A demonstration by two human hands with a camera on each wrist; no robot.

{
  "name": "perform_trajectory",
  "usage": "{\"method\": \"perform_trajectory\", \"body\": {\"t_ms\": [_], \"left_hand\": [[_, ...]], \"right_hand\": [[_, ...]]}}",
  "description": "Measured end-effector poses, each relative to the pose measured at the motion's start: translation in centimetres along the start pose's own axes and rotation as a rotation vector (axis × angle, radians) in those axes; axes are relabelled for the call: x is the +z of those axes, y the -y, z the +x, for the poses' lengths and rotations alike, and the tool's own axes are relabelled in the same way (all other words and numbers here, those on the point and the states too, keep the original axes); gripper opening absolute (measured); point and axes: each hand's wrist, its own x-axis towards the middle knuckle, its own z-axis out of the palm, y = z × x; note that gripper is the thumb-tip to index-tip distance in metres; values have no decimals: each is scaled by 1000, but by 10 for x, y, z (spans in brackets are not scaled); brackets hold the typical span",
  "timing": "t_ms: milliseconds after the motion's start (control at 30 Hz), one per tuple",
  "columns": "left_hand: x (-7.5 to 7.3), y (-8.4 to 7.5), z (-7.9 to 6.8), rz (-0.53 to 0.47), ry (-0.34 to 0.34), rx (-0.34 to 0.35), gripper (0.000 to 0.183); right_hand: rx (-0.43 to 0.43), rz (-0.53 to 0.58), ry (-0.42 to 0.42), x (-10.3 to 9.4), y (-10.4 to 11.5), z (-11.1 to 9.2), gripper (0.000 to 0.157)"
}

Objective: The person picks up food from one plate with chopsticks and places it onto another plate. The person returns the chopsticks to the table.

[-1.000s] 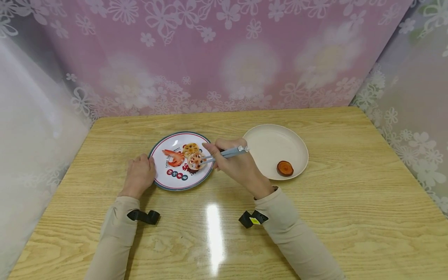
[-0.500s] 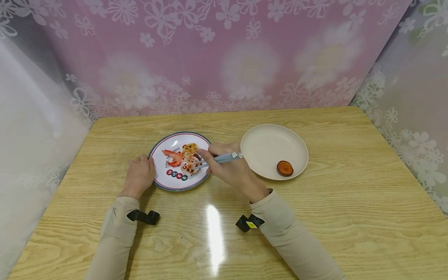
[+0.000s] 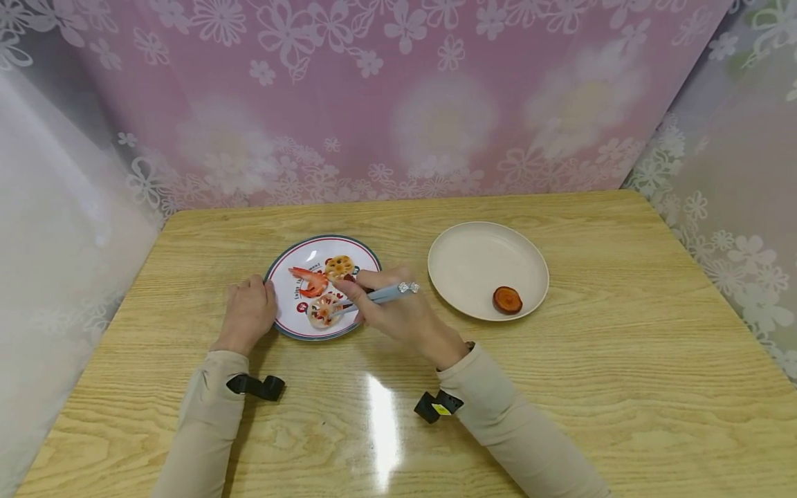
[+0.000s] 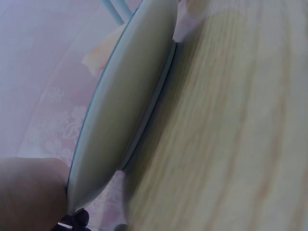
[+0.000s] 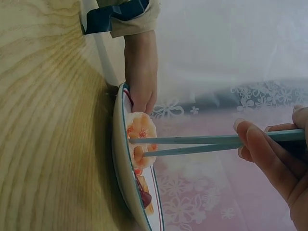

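My right hand (image 3: pixel 398 315) holds a pair of light blue chopsticks (image 3: pixel 389 293) with jewelled ends. Their tips touch a pale lotus root slice (image 3: pixel 325 311) at the near side of a rimmed white plate (image 3: pixel 283 312); in the right wrist view this slice (image 5: pixel 143 127) stands tilted at the tips. Behind it on the plate lie an orange shrimp (image 3: pixel 309 281), a browner lotus root slice (image 3: pixel 340 267) and a small dark red piece (image 3: pixel 349 278), partly hidden by the hand. My left hand (image 3: pixel 245 311) grips the plate's left rim, with a digit against the edge in the left wrist view.
To the right stands a round beige plate (image 3: pixel 463 242) with a reddish-brown round slice (image 3: pixel 507 300) near its front edge. Both plates are on a wood-grain table (image 3: pixel 610 360). A pink floral curtain (image 3: pixel 386 124) hangs behind it.
My right hand has moved left and nearer, bringing the pale lotus root slice from beside the browner one to the plate's near side. The left hand has stayed at the rim.
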Motion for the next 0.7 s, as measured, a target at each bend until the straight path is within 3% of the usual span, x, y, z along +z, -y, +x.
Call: {"method": "perform_trajectory", "body": {"t_ms": [233, 467, 700], "left_hand": [[1, 1, 0, -2, -2, 2, 41], [2, 2, 0, -10, -12, -2, 40], [3, 2, 1, -8, -19, 11, 41]], "right_hand": [[25, -1, -1, 0, -3, 1, 44], [103, -16, 26, -5, -7, 0, 43], [171, 9, 79, -15, -8, 1, 29]]}}
